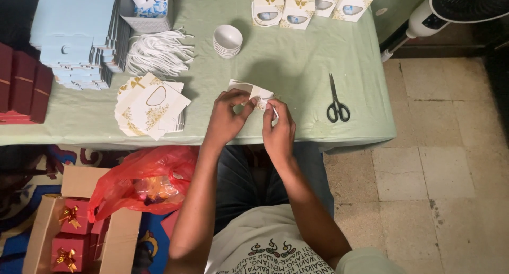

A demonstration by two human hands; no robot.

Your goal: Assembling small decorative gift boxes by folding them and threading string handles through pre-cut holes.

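My left hand [227, 120] and my right hand [278, 129] both grip a small white card box blank with gold print [249, 90], held just above the green-covered table [297, 62]. The left fingers pinch its near edge; the right fingers pinch a white flap at its right side. Left of the hands lies a fanned stack of flat white and gold box blanks [151, 107]. Black scissors [337, 101] lie to the right of the hands.
A stack of small white bowls [227, 40], a bundle of white cords [159, 52], pale blue flat cards [77, 35] and finished white boxes [310, 6] sit farther back. Dark red boxes [24, 85] are at left. A red plastic bag [146, 181] and a carton of red boxes [69, 234] stand on the floor. A fan [461, 6] is at upper right.
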